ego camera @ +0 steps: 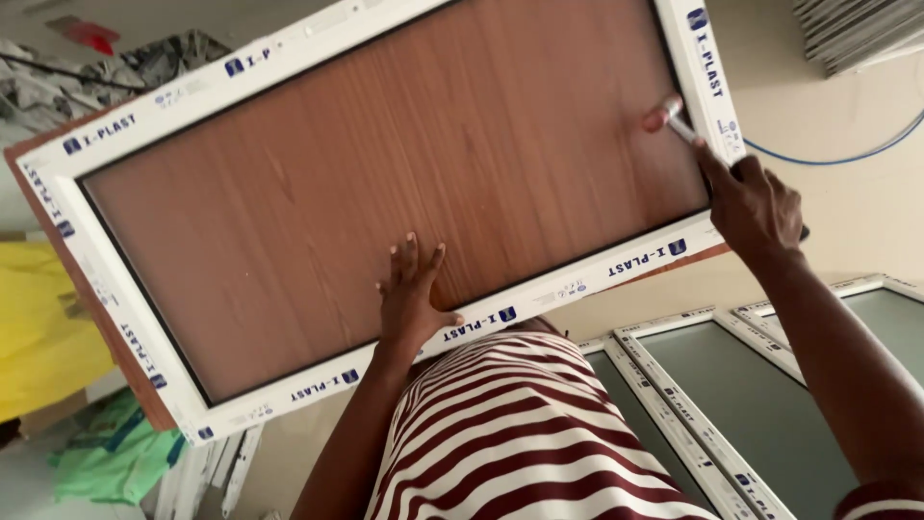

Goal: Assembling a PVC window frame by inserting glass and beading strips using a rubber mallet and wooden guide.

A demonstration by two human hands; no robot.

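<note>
On one wooden table [289, 202], one white frame [616, 265], two hands: left hand [412, 294], right hand [756, 207].

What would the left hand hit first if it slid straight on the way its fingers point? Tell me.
The left hand lies flat on the glass pane, fingers toward the far white frame rail; likely that rail first.

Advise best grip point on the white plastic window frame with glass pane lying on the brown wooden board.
Probably grip the white plastic window frame by its long near rail, coming from the person's side. That rail is bare, and the left hand already rests there. Avoid the glass pane and the right end, where the right hand works a small tool.
</note>
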